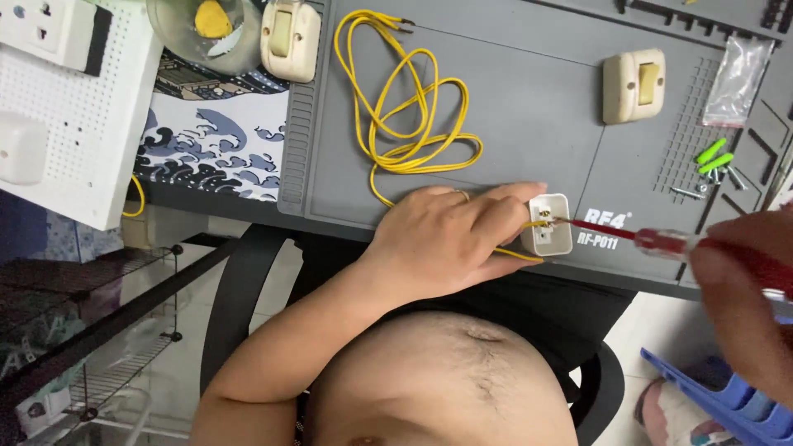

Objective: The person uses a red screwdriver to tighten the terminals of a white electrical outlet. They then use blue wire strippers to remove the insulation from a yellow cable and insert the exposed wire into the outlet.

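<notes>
1. Left hand (446, 239), frame centre: grasps a small white switch body (548, 225) on the grey work mat (512, 91).
2. Right hand (743, 285), right edge: clenched around a red-handled screwdriver (661, 241), tip at the switch terminal.
3. Yellow wire (405, 107): coiled above, one end entering the switch.
4. Cream switches (634, 85), upper frame.

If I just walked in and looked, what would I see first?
First, the tangled yellow wire looping over the middle of the grey mat. Near the mat's front edge, the left hand holds a small white switch, and the right hand points a red screwdriver into it. Two green wall plugs lie at the right.
</notes>
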